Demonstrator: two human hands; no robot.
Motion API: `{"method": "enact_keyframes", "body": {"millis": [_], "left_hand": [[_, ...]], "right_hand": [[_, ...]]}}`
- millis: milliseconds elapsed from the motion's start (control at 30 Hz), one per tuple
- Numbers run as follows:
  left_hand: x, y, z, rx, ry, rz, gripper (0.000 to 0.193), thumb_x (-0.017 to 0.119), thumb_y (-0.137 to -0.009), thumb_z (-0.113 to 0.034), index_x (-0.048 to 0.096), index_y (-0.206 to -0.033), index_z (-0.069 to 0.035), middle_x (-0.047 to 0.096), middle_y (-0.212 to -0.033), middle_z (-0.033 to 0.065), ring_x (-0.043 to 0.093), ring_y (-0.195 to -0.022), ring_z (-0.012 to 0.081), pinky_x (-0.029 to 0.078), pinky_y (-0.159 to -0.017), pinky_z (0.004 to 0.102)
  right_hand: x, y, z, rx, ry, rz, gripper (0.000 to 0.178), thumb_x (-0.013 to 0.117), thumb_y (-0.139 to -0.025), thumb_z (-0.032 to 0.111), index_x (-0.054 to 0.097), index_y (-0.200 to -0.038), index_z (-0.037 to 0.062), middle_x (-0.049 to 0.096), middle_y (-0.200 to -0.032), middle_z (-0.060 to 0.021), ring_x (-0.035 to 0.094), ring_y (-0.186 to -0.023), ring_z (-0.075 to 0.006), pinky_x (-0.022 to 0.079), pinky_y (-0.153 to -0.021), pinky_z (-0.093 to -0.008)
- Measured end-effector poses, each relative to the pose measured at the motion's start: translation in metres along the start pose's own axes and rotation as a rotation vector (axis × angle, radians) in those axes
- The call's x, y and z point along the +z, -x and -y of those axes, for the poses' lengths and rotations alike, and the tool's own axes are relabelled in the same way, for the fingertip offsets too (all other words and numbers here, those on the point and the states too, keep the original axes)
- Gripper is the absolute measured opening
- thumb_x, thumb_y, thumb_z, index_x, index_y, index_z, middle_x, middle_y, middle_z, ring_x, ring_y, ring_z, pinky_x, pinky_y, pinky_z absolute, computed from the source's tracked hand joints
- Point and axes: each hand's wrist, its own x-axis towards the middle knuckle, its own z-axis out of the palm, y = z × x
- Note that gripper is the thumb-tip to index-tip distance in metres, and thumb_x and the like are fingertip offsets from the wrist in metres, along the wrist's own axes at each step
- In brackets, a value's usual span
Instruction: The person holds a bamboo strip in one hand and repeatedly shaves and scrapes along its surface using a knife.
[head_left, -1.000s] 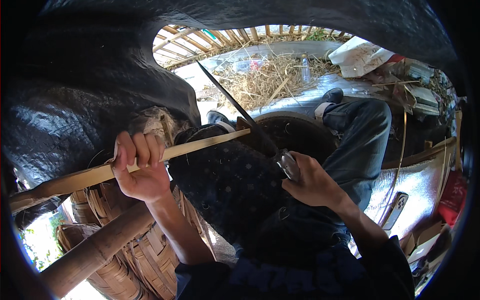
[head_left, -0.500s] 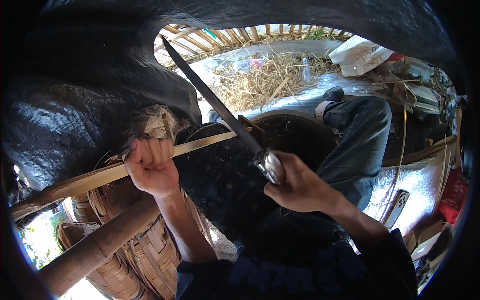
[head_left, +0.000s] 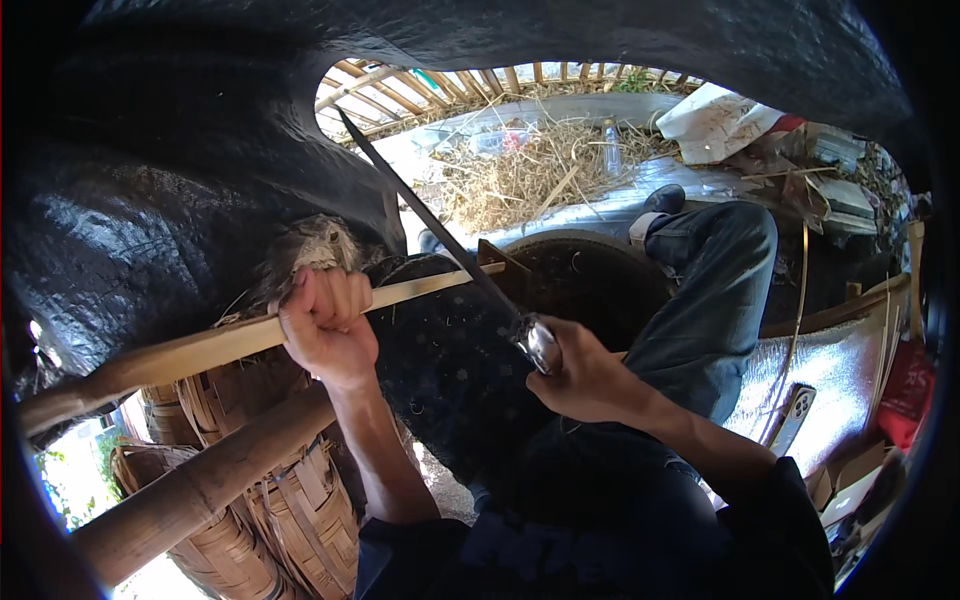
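My left hand (head_left: 328, 325) is wrapped round a long pale bamboo strip (head_left: 200, 350). The strip runs from the lower left, thick and brown at that end, to a thinner tip over my lap. In my right hand (head_left: 590, 375) is the shiny metal handle of a long dark-bladed knife (head_left: 415, 205). Its blade slants up and away to the left and crosses the strip near the thin end; whether they touch I cannot tell. Beneath the strip, a dark speckled cloth (head_left: 440, 350) covers my lap.
A thick bamboo pole (head_left: 205, 490) and woven bamboo baskets (head_left: 300, 520) are at the lower left. Black plastic sheeting (head_left: 150, 220) hangs left and above. Beyond my feet lie straw shavings (head_left: 520, 175) and a clear bottle (head_left: 612, 150). A phone (head_left: 793, 420) rests on silvery sheeting at the right.
My left hand has shifted a little to the right along with the bamboo strip, whose thin tip now extends farther past the blade. The knife has moved slightly, its tip going right and lower.
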Motion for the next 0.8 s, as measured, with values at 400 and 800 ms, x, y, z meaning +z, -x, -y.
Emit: {"method": "enact_keyframes", "body": {"millis": [400, 800], "left_hand": [[-0.003, -0.005, 0.001, -0.024, -0.036, -0.005, 0.042, 0.035, -0.087, -0.021, 0.018, -0.049, -0.014, 0.016, -0.043, -0.0026, 0.010, -0.041, 0.0074, 0.013, -0.042, 0.0263], [0.016, -0.001, 0.008, -0.032, -0.042, 0.122, 0.041, 0.034, -0.087, -0.021, 0.019, -0.050, -0.014, 0.015, -0.043, -0.0027, 0.009, -0.041, 0.0080, 0.013, -0.042, 0.0267]], "right_hand": [[-0.045, -0.016, 0.044, 0.210, -0.031, 0.227, 0.026, 0.055, -0.068, 0.010, 0.049, -0.090, -0.0043, 0.053, -0.069, -0.0120, 0.054, -0.064, -0.0175, 0.043, -0.062, -0.0307], [-0.020, -0.034, -0.019, 0.191, 0.071, 0.186, 0.017, 0.052, -0.068, 0.009, 0.046, -0.080, -0.0024, 0.046, -0.051, -0.0060, 0.050, -0.045, -0.0170, 0.042, -0.044, -0.0308]]}}
